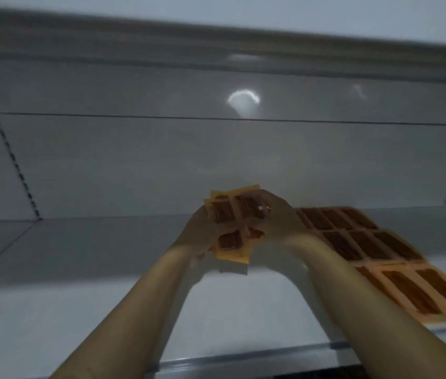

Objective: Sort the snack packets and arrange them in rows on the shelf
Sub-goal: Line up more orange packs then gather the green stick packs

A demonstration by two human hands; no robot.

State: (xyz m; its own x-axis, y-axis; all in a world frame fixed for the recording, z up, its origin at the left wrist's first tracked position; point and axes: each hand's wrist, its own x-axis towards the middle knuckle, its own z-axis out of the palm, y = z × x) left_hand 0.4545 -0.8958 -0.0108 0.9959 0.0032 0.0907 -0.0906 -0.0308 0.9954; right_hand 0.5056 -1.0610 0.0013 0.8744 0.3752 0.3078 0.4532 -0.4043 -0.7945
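- Pinching fanned packets (pixel 232 212) between left hand (pixel 200 228) and right hand (pixel 279 220), above the shelf (pixel 106 310), just beside laid rows (pixel 366 242).
- Risking dropping outer packets through uneven grip, knocking rows askew.

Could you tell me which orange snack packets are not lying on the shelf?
The fanned bunch of orange packets gripped between left hand and right hand; the other orange packets lie flat in rows.
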